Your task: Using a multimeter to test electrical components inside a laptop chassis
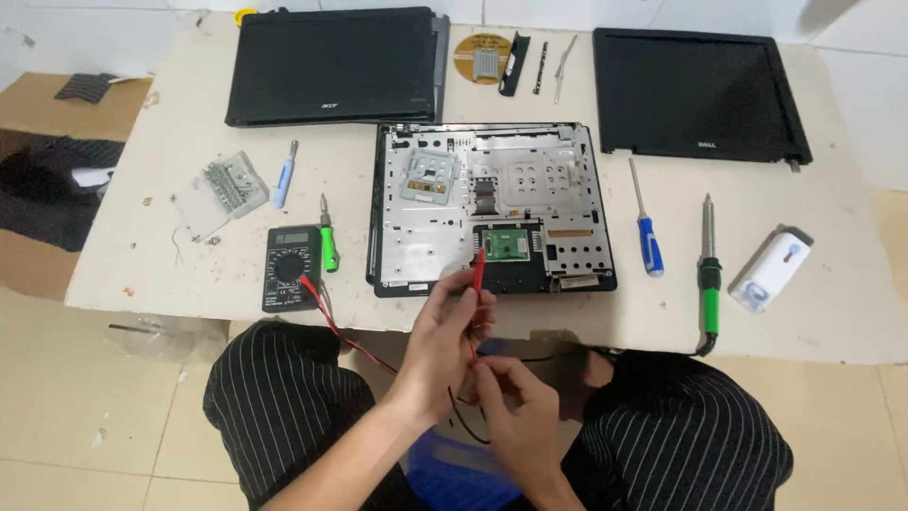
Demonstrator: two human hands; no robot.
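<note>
My left hand (452,326) holds a red multimeter probe (479,269) upright, its tip near the small green circuit board (508,244) at the front of an opened laptop base (416,213). My right hand (515,407) sits lower, over my lap, pinching the probe leads (470,355) between its fingers; whether it holds a second probe is hidden. A red wire (331,317) runs from the black multimeter (290,268) at the table's front left down towards my hands.
On the low table (170,274): a closed black laptop (331,64), a black screen panel (695,95), a blue-handled screwdriver (648,232), a green soldering iron (709,274), a green screwdriver (327,241), a clear screw box (235,185), a white device (771,268). A blue stool (454,473) is under me.
</note>
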